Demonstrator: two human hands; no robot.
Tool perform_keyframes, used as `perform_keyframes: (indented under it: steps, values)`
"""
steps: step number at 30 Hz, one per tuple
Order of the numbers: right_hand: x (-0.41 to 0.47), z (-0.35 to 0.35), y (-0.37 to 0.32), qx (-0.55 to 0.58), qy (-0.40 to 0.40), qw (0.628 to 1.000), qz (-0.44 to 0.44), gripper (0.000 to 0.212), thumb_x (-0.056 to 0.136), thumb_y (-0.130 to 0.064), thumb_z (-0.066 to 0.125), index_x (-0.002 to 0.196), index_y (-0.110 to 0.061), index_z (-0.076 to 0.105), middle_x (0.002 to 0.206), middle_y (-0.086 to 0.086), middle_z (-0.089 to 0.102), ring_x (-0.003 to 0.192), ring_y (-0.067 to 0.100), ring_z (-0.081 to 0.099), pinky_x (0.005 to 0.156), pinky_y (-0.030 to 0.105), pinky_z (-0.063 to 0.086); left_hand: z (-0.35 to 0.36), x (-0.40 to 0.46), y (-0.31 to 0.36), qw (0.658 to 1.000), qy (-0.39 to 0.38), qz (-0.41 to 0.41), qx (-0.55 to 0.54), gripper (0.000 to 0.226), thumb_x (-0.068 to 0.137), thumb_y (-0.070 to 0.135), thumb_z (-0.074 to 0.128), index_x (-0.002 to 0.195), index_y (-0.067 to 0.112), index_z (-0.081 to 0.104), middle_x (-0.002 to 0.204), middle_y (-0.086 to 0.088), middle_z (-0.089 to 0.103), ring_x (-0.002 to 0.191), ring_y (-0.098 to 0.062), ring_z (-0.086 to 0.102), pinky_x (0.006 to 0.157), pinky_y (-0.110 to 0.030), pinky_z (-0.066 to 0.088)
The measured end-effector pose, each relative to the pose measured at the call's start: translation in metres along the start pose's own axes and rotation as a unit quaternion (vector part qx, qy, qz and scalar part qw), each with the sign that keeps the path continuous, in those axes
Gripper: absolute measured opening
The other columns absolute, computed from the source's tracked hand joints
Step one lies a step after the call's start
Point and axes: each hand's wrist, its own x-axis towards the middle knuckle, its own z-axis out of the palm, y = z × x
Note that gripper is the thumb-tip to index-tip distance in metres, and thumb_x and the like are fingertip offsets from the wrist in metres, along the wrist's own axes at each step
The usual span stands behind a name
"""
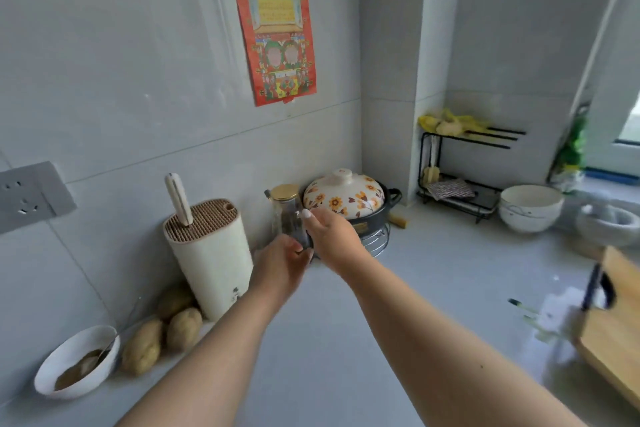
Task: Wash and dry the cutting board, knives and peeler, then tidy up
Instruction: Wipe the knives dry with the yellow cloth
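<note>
Both hands (308,246) grip a glass jar (289,215) beside the knife block (211,253).

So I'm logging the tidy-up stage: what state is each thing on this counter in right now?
Knife block: upright, one pale-handled knife slotted in.
Glass jar: upright, gold lid on; both hands at it, left hand, right hand.
Floral pot: lid on, on a wire trivet.
Cutting board: lying at the counter's right edge.
White bowls: stacked.
Bowl by the potatoes: holds brown contents and a spoon.
</note>
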Motion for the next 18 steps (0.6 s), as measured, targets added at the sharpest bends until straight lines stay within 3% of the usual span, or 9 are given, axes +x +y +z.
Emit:
perform_keyframes:
  steps: [3, 6, 9, 12, 18]
  values:
    - [-0.022, -0.043, 0.026, 0.036, 0.061, 0.997, 0.042, 0.042, 0.101, -0.038, 0.039, 0.098, -0.002, 0.062, 0.093, 0.016, 0.067, 0.089, 0.030, 0.061, 0.080, 0.040, 0.048, 0.039, -0.012, 0.042, 0.998, -0.035, 0.041, -0.045, 0.012, 0.089, 0.024, 0.058, 0.077, 0.023, 0.056, 0.077, -0.003, 0.066, 0.081, -0.030, 0.068, 0.076, -0.044, 0.057]
    - [-0.046, -0.089, 0.055, 0.040, 0.125, 0.988, 0.079, 0.044, 0.100, -0.039, 0.039, 0.096, -0.001, 0.062, 0.095, 0.018, 0.067, 0.090, 0.032, 0.061, 0.077, 0.041, 0.048, 0.078, -0.025, 0.085, 0.991, -0.093, 0.098, -0.015, 0.031, 0.093, 0.034, 0.050, 0.073, 0.012, 0.061, 0.067, -0.004, 0.066, 0.066, -0.021, 0.066, 0.070, -0.041, 0.056]
    - [-0.073, -0.140, 0.090, 0.061, 0.183, 0.974, 0.114, 0.039, 0.099, -0.038, 0.041, 0.088, -0.008, 0.063, 0.090, 0.013, 0.068, 0.089, 0.029, 0.062, 0.085, 0.048, 0.050, 0.120, -0.041, 0.131, 0.981, -0.152, 0.105, -0.065, 0.015, 0.089, 0.024, 0.052, 0.078, 0.018, 0.059, 0.064, -0.002, 0.067, 0.064, -0.019, 0.067, 0.071, -0.042, 0.058]
    - [-0.108, -0.190, 0.123, 0.100, 0.241, 0.953, 0.157, 0.030, 0.099, -0.036, 0.043, 0.083, -0.019, 0.062, 0.083, 0.002, 0.067, 0.085, 0.022, 0.063, 0.083, 0.043, 0.049, 0.161, -0.063, 0.172, 0.968, -0.201, 0.114, -0.094, 0.010, 0.086, 0.027, 0.056, 0.082, 0.019, 0.060, 0.070, -0.002, 0.068, 0.067, -0.020, 0.069, 0.073, -0.045, 0.058]
    - [-0.188, -0.279, 0.198, 0.132, 0.358, 0.888, 0.255, 0.033, 0.100, -0.032, 0.043, 0.088, -0.010, 0.064, 0.079, 0.006, 0.065, 0.074, 0.017, 0.059, 0.073, 0.036, 0.047, 0.244, -0.109, 0.245, 0.945, -0.272, 0.174, -0.046, 0.009, 0.087, 0.030, 0.060, 0.086, 0.021, 0.060, 0.086, 0.000, 0.066, 0.080, -0.018, 0.063, 0.071, -0.034, 0.056]
